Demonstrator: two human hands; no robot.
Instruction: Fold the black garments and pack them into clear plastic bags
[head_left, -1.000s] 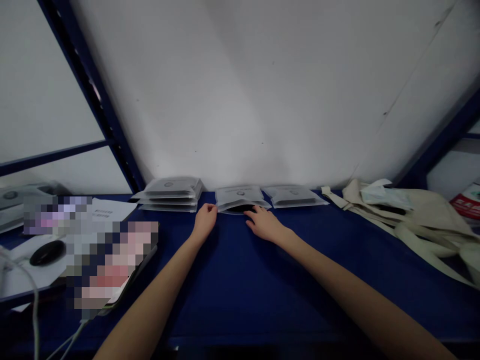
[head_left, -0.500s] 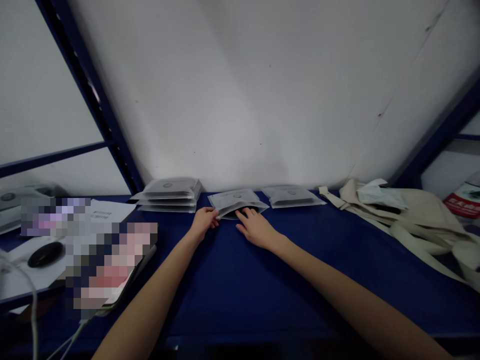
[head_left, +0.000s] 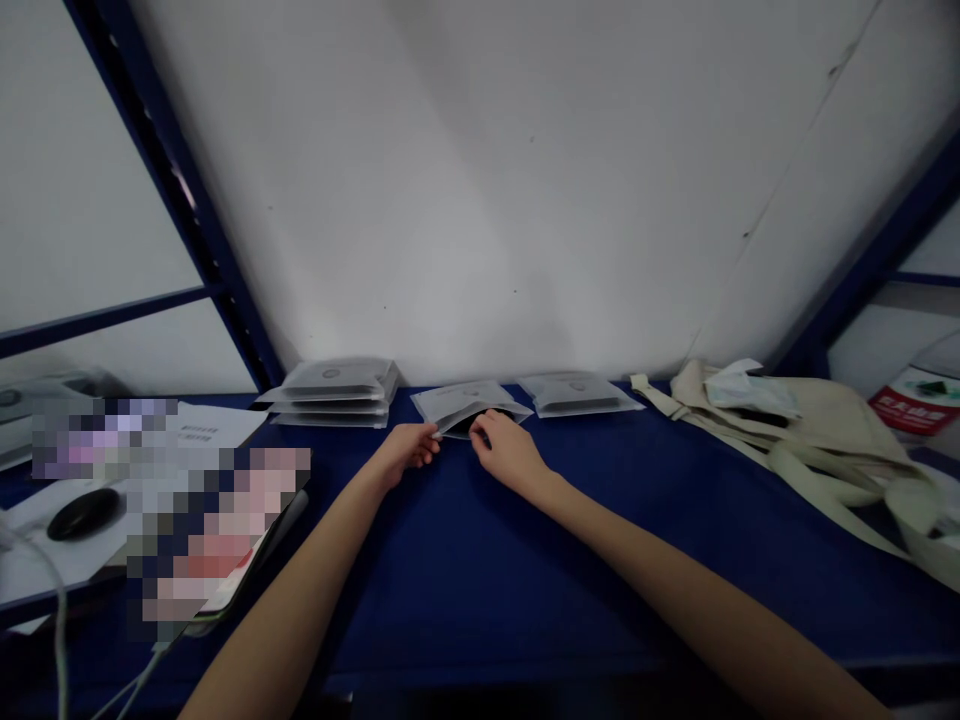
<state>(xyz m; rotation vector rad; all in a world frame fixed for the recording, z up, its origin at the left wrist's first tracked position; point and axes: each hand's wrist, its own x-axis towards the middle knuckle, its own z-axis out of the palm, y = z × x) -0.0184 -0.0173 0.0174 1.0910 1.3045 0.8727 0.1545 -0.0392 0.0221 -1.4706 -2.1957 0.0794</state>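
A frosted zip bag with a small round print lies near the wall, its near edge gaping over something black inside. My left hand pinches the left corner of that edge between thumb and finger, the other fingers curled below. At the right part of the opening is my right hand, its fingers bent in towards the thumb. What its fingertips hold, if anything, is hidden. To the right lies another frosted bag. Left of the gaping one rests a stack of similar bags.
On the left are a black mouse, paper sheets, a phone-like device partly blurred out, and a white cable. A beige cloth bag sits on the right, near a red-labelled bottle. Blue metal posts frame the white wall.
My right hand's fingers were stretched into the bag's opening and are now drawn back and bent. The left hand keeps its pinch on the corner. The view has shifted slightly.
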